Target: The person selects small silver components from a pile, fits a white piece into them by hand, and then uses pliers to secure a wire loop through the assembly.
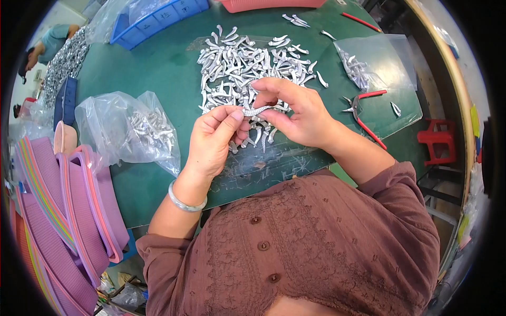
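Green tabletop (142,68) in front of you, blue bin (158,23) and pink tray (274,5) at its far edge, purple baskets (84,205) off to your left. You've got one silvery curved piece (256,111) up in both hands, just above the near part of the loose pile (242,63). Left hand (216,131): thumb and fingers closed in a pinch on the piece's left end. Right hand (300,113): thumb at the other end, index finger arched up with a visible gap; can't tell if the fingers behind actually grip or only steady it. Progress, my read: you're mid-handling on this one, with plenty left, since the pile spreads wide and a few strays lie beyond it. Some pieces are already bagged: one clear bag (100,118) on your left, another clear bag (387,58) on your right, both part-filled. Can't tell whether those are finished or waiting. Red-handled pliers (356,104) lie unheld, right of the pile, with a single stray (395,109) near them.
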`<state>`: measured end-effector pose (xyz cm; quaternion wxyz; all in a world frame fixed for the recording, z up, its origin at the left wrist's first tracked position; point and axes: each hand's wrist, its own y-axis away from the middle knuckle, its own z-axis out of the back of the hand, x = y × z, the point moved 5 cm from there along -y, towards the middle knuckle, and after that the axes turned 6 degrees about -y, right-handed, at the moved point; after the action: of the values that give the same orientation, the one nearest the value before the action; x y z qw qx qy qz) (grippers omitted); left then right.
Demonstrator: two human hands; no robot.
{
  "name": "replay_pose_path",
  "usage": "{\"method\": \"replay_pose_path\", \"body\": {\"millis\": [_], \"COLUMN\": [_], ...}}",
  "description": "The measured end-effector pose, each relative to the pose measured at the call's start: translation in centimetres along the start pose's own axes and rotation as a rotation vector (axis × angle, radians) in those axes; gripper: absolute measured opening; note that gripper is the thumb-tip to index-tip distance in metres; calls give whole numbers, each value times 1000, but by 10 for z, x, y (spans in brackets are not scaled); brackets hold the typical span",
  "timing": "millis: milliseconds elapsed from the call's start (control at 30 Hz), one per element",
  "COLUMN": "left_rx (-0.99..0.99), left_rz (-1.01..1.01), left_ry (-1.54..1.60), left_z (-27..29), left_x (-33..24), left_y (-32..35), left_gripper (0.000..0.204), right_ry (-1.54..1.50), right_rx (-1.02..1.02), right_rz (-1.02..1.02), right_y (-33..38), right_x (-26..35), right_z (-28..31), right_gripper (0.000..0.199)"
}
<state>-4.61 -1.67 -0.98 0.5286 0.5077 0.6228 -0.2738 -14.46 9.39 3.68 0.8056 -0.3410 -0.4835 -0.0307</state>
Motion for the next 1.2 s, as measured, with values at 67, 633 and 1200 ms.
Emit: {"method": "replay_pose_path", "body": {"millis": [67, 633, 1200], "left_rx": [-11, -3, -79], "left_rz": [-1, -22, -129], "left_ry": [-10, -16, -146], "left_z": [0, 1, 1], "left_x": [0, 0, -3], "left_y": [0, 0, 0], "left_gripper": [14, 13, 17], "right_ry": [8, 71, 504], "right_rx": [12, 0, -725], "right_rz": [4, 60, 158], "right_y": [-1, -1, 38], "right_x": [1, 1, 54], "right_z": [0, 0, 185], "right_gripper": [40, 39, 11]}}
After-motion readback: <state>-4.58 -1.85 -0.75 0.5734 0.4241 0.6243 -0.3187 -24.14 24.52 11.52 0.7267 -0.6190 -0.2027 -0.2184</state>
